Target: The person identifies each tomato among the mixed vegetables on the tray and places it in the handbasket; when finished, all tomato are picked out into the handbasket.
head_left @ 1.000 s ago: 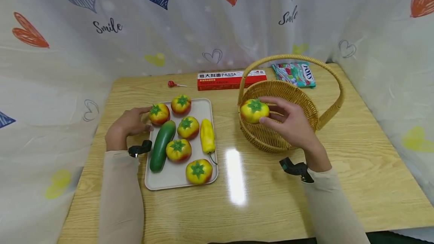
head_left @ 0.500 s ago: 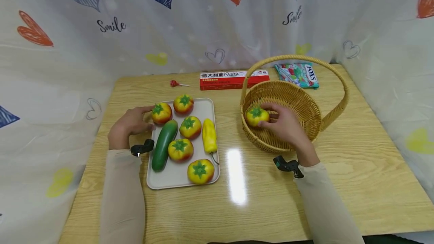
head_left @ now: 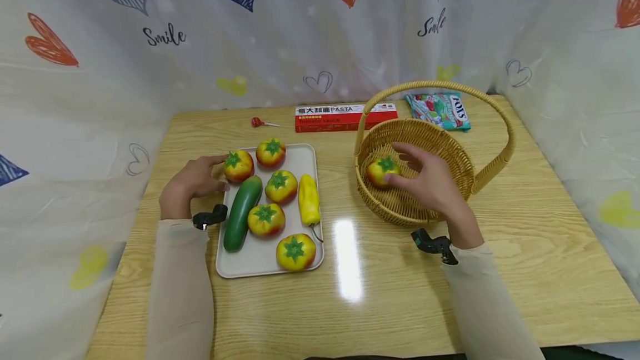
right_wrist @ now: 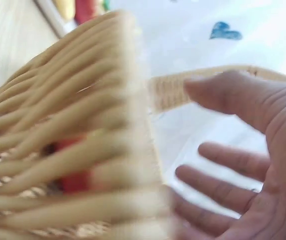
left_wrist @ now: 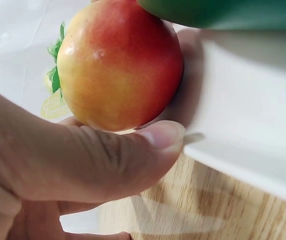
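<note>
In the head view my left hand [head_left: 195,178] rests at the upper left of the pale tray [head_left: 270,268], beside a red-yellow tomato [head_left: 239,166]. The left wrist view shows the thumb [left_wrist: 148,142] straight, its tip at the tray's rim; the other fingers are partly hidden. My right hand [head_left: 429,178] is over the wicker basket [head_left: 395,204], its fingers spread and holding nothing in the right wrist view. Inside the basket lies another tomato [head_left: 383,171], close to the right thumb. The tray also bears several more tomatoes, a cucumber [head_left: 243,213] and a yellow pepper [head_left: 309,200].
Behind the tray lie a lollipop [head_left: 261,122] and a red pasta box [head_left: 325,120]. A Fox's candy bag [head_left: 440,110] sits behind the basket, whose tall handle [head_left: 505,149] arches over it. A patterned curtain [head_left: 280,32] borders the wooden table [head_left: 380,293].
My right hand lowered a tomato into the basket and let go of it, then drew slightly up and right with its fingers opening. The left hand stayed at the tray.
</note>
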